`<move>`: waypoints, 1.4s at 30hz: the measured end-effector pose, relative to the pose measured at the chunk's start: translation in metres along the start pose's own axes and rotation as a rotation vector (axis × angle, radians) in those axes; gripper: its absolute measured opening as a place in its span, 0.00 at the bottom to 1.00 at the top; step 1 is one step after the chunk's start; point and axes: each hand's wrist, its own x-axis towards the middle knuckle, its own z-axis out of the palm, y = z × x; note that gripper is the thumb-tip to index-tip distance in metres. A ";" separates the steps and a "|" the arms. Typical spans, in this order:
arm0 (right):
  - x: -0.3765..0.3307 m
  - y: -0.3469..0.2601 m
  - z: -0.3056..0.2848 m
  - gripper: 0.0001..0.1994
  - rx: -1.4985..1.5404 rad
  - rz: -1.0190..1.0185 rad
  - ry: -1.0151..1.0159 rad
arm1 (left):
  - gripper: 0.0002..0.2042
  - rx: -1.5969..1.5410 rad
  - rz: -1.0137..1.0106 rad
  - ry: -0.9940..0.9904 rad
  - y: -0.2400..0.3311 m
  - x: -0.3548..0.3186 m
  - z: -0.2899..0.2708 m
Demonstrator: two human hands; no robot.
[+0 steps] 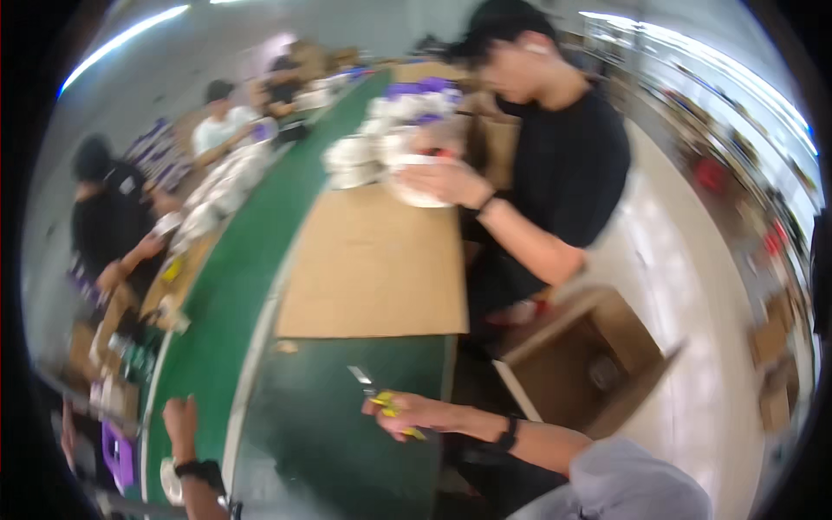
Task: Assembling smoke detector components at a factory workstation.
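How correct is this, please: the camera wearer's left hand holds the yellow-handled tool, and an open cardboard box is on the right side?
Only the hand is wrong. The head view shows the camera wearer's right hand holding the yellow-handled tool; an open cardboard box is on the right side, as you say.

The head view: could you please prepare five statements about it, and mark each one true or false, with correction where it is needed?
1. The right hand holds a yellow-handled tool. True.
2. The metal end of the yellow-handled tool points to the picture's right. False: it points to the upper left.
3. A flat cardboard sheet lies ahead of the right hand. True.
4. The left hand is over the cardboard sheet. False: it is over the green belt.
5. The cardboard box is closed. False: its top is open.
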 end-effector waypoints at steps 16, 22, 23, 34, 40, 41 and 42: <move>0.006 0.023 0.077 0.33 -0.889 -0.250 0.671 | 0.20 -0.003 0.508 -0.796 0.284 -0.146 -0.173; -0.014 0.031 0.049 0.12 -1.030 -0.726 0.766 | 0.20 0.045 0.385 -0.946 0.308 -0.176 -0.189; -0.037 0.018 0.027 0.09 -1.010 -0.664 0.691 | 0.20 0.058 0.385 -0.912 0.316 -0.179 -0.191; -0.310 0.104 -0.337 0.19 -0.081 0.217 2.214 | 0.37 -0.033 0.585 -0.617 0.444 -0.210 -0.119; -0.400 0.202 -0.376 0.21 -0.490 0.924 1.736 | 0.42 0.497 0.618 -0.697 0.482 -0.208 -0.084; -0.422 0.243 -0.381 0.19 -0.777 0.923 1.806 | 0.40 0.520 0.621 -0.674 0.480 -0.208 -0.076; -0.470 0.280 -0.390 0.20 -0.838 1.022 1.710 | 0.40 0.490 0.645 -0.705 0.475 -0.210 -0.064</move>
